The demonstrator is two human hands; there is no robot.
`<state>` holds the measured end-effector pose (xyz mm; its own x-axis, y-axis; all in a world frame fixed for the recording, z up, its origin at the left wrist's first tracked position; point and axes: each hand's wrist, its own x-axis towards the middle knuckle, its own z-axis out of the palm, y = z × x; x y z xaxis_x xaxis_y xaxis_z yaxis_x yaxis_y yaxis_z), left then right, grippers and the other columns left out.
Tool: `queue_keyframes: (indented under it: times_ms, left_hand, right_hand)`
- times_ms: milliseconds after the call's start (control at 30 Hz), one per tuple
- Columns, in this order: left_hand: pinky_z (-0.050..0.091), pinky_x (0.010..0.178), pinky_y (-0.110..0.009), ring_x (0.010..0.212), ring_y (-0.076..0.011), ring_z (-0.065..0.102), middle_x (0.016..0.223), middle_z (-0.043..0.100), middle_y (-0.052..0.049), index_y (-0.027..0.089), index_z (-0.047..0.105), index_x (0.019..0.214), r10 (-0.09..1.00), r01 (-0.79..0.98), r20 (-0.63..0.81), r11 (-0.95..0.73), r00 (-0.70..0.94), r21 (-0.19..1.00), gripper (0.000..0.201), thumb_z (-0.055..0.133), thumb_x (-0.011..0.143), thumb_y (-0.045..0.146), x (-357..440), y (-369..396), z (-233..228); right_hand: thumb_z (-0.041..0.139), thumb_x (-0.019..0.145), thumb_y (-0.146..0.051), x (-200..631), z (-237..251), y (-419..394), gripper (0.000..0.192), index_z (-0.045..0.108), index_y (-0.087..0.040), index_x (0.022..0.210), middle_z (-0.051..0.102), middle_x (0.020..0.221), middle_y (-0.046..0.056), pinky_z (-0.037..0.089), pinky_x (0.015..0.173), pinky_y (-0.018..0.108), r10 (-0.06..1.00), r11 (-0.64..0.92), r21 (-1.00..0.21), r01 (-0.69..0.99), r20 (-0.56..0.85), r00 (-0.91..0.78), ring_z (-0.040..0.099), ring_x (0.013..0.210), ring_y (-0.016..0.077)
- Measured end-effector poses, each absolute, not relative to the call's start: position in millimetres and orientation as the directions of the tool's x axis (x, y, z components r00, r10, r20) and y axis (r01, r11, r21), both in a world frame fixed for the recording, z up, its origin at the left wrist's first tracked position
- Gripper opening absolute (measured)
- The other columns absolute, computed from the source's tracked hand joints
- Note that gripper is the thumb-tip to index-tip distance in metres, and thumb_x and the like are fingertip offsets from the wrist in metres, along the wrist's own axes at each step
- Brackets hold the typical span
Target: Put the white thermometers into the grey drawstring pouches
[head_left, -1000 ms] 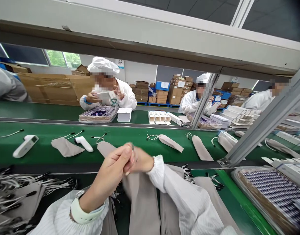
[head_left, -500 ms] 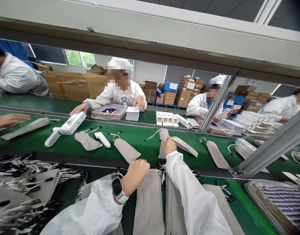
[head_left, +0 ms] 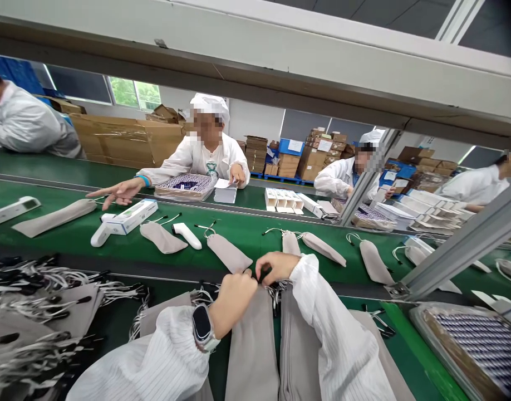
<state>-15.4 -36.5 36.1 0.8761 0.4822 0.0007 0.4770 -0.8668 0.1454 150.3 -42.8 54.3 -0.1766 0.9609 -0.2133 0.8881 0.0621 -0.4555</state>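
My left hand [head_left: 234, 299], a watch on its wrist, is closed at the upper end of a flat grey drawstring pouch [head_left: 252, 348]; what its fingers hold is hidden. My right hand [head_left: 279, 266] is bent beside it, fingers curled in a pinch at the same pouch's mouth, with a dark spot between them that I cannot make out. A stack of grey pouches [head_left: 298, 356] lies under my right forearm. Just beyond my hands, on the green belt, rest a filled-looking grey pouch [head_left: 229, 252] and another upright-lying pouch [head_left: 290, 241].
White handheld devices [head_left: 187, 236] and a white box [head_left: 132, 216] lie on the belt [head_left: 255, 225]. A co-worker's hand [head_left: 119, 192] reaches over it. Loose pouches with cords [head_left: 67, 301] heap at left. A slanted metal post [head_left: 460, 245] and a tray [head_left: 468, 351] stand at right.
My right hand has let go of the pouch on the belt and drawn back toward my left hand. Items on the belt have shifted slightly right. The co-worker's hand has left the white box.
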Motion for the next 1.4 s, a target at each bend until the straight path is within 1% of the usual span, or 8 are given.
queue_keyframes:
  times_ms: [300, 467, 567, 800, 933, 1167, 1300, 1400]
  left_hand:
    - [0.037, 0.071, -0.028, 0.082, -0.0191, 0.046, 0.076, 0.051, -0.003, 0.015, 0.057, 0.062, 0.321, 0.304, 0.013, -0.907, 0.947, 0.291, 0.015, 0.055, 0.073, 0.025, -29.7, -4.8, 48.4]
    - [0.034, 0.061, -0.019, 0.065, -0.0091, 0.040, 0.072, 0.039, 0.001, 0.014, 0.037, 0.053, 0.232, 0.039, 0.145, -0.642, 0.962, 0.766, 0.035, 0.038, 0.082, 0.034, -43.1, 10.7, 76.2]
    - [0.025, 0.050, -0.019, 0.054, -0.0076, 0.028, 0.060, 0.027, 0.004, 0.015, 0.030, 0.055, 0.171, -0.023, 0.109, -0.442, 0.979, 0.897, 0.037, 0.039, 0.081, 0.040, -47.6, 13.4, 81.2]
    - [0.021, 0.047, -0.020, 0.049, -0.0071, 0.027, 0.052, 0.030, 0.005, 0.014, 0.042, 0.056, 0.155, 0.054, 0.049, -0.596, 0.987, 0.801, 0.035, 0.044, 0.078, 0.041, -33.3, 16.0, 46.2]
    - [0.034, 0.059, -0.021, 0.064, -0.0127, 0.045, 0.068, 0.051, 0.001, 0.014, 0.054, 0.076, 0.170, 0.050, 0.062, -0.582, 0.983, 0.812, 0.022, 0.049, 0.075, 0.035, -25.9, 16.6, 25.7]
    - [0.036, 0.062, -0.021, 0.068, -0.0139, 0.048, 0.076, 0.056, -0.001, 0.013, 0.057, 0.079, 0.167, 0.086, 0.015, -0.580, 0.986, 0.810, 0.018, 0.052, 0.074, 0.030, -31.9, 23.9, 19.8]
    - [0.030, 0.053, -0.019, 0.056, -0.0090, 0.038, 0.064, 0.046, 0.003, 0.014, 0.052, 0.075, 0.183, 0.096, 0.014, -0.577, 0.983, 0.811, 0.024, 0.044, 0.079, 0.037, -34.6, 25.0, 31.8]
    - [0.029, 0.055, -0.019, 0.058, -0.0087, 0.034, 0.065, 0.039, 0.003, 0.015, 0.047, 0.076, 0.208, 0.068, 0.063, -0.567, 0.976, 0.821, 0.027, 0.034, 0.084, 0.038, -37.8, 23.5, 45.0]
  right_hand:
    - [0.069, 0.055, -0.033, 132.7, 47.4, -43.0, 0.022, 0.064, -0.017, 0.069, 0.051, 0.059, -0.006, 0.034, 0.058, 0.018, 0.843, 0.195, -0.591, 0.782, -0.306, -0.442, 0.046, 0.061, 0.0084]
    - [0.060, 0.065, -0.042, 140.9, 60.6, -49.2, 0.030, 0.063, -0.012, 0.065, 0.051, 0.062, -0.002, 0.038, 0.061, 0.021, 0.795, 0.127, -0.862, 0.491, -0.208, -0.570, 0.046, 0.063, 0.0097]
    - [0.059, 0.068, -0.039, 149.3, 66.5, -54.5, 0.029, 0.062, -0.010, 0.066, 0.055, 0.083, 0.003, 0.039, 0.072, 0.025, 0.795, 0.159, -0.937, 0.311, -0.066, -0.604, 0.050, 0.077, 0.0123]
    - [0.037, 0.083, -0.036, 119.6, 58.7, 4.4, 0.029, 0.052, -0.013, 0.090, 0.058, 0.084, 0.007, 0.043, 0.068, 0.026, 0.991, 0.037, -0.772, 0.634, 0.110, 0.077, 0.056, 0.077, 0.0131]
    - [0.063, 0.064, -0.021, 70.8, 39.4, 65.2, 0.021, 0.054, -0.014, 0.082, 0.059, 0.083, 0.008, 0.040, 0.076, 0.033, 0.992, -0.015, -0.675, 0.738, 0.082, 0.095, 0.055, 0.084, 0.0212]
    - [0.056, 0.062, -0.002, 55.8, 9.4, 105.4, 0.038, 0.048, -0.010, 0.098, 0.049, 0.108, 0.018, 0.032, 0.085, 0.045, 0.981, -0.087, -0.690, 0.718, 0.067, 0.183, 0.043, 0.104, 0.0305]
    - [0.054, 0.069, -0.009, 81.3, 17.4, 101.3, 0.044, 0.040, -0.013, 0.111, 0.052, 0.105, 0.013, 0.040, 0.080, 0.037, 0.983, -0.079, -0.802, 0.592, 0.035, 0.178, 0.050, 0.099, 0.0240]
    - [0.040, 0.080, -0.018, 104.6, 37.9, 77.7, 0.054, 0.012, -0.023, 0.126, 0.052, 0.106, 0.008, 0.046, 0.070, 0.030, 0.986, -0.014, -0.884, 0.468, 0.067, 0.156, 0.053, 0.094, 0.0161]
